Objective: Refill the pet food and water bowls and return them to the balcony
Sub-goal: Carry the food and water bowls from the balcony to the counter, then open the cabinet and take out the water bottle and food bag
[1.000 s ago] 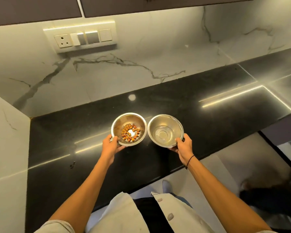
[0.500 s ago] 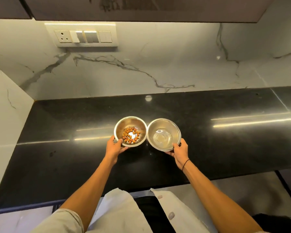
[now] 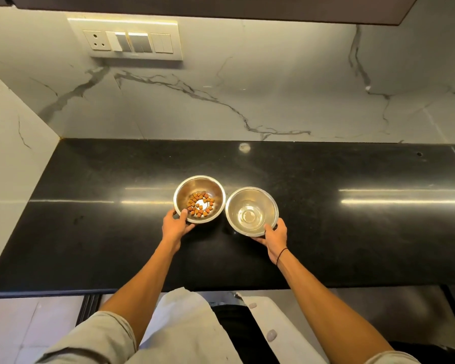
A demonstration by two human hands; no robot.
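Hands first, since they're nearest me: my left hand has its thumb hooked over the near rim of the food bowl, and my right hand grips the near edge of the water bowl, both steel bowls side by side, rims just apart, over the black counter. There's only a thin ring of kibble and the water bowl looks almost dry, so I'd say we're at the bring-them-in stage, nothing refilled yet. Next I'd park them flat and go hunting for food and a tap, because all I see past them is the marble backsplash and a switch plate.
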